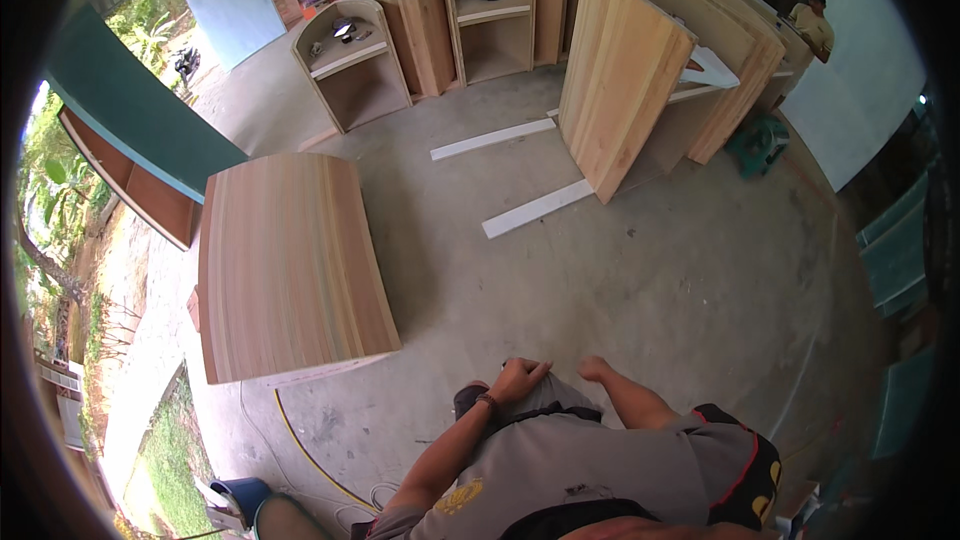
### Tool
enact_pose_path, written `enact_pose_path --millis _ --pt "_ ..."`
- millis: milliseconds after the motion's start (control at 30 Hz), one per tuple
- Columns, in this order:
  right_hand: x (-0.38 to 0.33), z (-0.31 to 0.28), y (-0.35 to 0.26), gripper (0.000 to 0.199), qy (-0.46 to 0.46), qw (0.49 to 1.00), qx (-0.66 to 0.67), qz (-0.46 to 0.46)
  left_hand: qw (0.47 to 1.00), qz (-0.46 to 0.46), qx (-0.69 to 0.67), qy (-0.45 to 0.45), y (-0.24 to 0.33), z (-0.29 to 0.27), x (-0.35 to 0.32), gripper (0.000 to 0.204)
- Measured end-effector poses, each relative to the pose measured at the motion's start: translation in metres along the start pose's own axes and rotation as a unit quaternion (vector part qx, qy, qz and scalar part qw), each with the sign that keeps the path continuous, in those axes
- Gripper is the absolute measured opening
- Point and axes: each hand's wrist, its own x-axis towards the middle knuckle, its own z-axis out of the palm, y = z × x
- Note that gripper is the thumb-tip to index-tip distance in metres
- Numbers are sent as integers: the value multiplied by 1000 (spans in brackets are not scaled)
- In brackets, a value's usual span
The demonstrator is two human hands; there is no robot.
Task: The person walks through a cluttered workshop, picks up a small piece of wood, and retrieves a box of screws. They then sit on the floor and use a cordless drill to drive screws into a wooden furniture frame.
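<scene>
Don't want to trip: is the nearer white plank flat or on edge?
Flat: the nearer white plank lies broad face up on the floor, one end at the tall unit.

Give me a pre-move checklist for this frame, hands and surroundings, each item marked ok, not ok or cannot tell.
1. Left hand empty: cannot tell; its palm side is hidden.
2. Right hand empty: cannot tell; nothing sticks out of it, but its inside is hidden.
3. Both hands clear of the curved wooden unit: ok; neither touches it.
4. Floor free of loose boards: not ok; two white boards lie on it.
5. Yellow cable off the floor: not ok; it trails beside the curved wooden unit.
6. Green machine switched off: cannot tell; no indicator is readable.
</scene>
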Motion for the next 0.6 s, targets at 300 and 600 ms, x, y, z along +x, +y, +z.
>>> enact_pose_path --millis 300,600 --pt "163 -378 -272 41 279 897 308 -153 977 3 34 -210 -33 -202 206 58" --pt "323 -346 -259 33 -4 995 11 97 993 41 45 -101 -35 -509 407 50"
